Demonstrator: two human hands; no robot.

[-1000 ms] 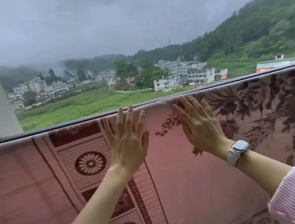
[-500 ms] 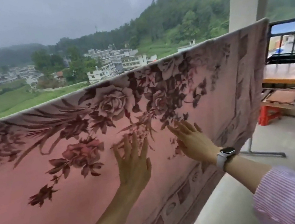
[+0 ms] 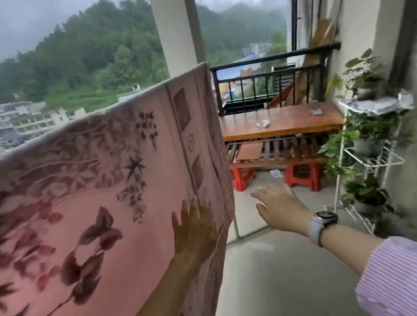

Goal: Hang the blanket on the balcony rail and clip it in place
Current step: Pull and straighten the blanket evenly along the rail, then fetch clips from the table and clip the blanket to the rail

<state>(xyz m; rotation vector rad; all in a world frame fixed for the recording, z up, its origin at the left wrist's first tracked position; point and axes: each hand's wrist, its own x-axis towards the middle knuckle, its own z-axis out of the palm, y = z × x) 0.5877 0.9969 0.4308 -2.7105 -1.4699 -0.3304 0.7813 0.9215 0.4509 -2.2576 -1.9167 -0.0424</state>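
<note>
1. Head view: your pink flowered blanket [image 3: 95, 200] fills the left half of the frame, draped over the balcony rail, which it hides along its whole top edge. Its right edge hangs just beside the white pillar [image 3: 175, 23].
2. Beyond that edge, a black railing [image 3: 270, 74] closes the far end of the balcony, with the wooden desk [image 3: 282, 120] in front of it. A slatted shelf sits under the desktop, and two red stools [image 3: 301, 175] stand on the floor below.
3. A white wire plant stand [image 3: 371, 159] with leafy pots runs along the wall on your right.
4. Your left hand [image 3: 193, 229] lies flat on the blanket near its right edge, fingers straight and spread, pressing the cloth.
5. Your right hand [image 3: 279, 205] is off the blanket, in the air just past its edge, fingers extended, holding nothing. It is motion-blurred.
6. A pale watch [image 3: 321, 223] sits on your right wrist above a striped sleeve [image 3: 412, 279].
</note>
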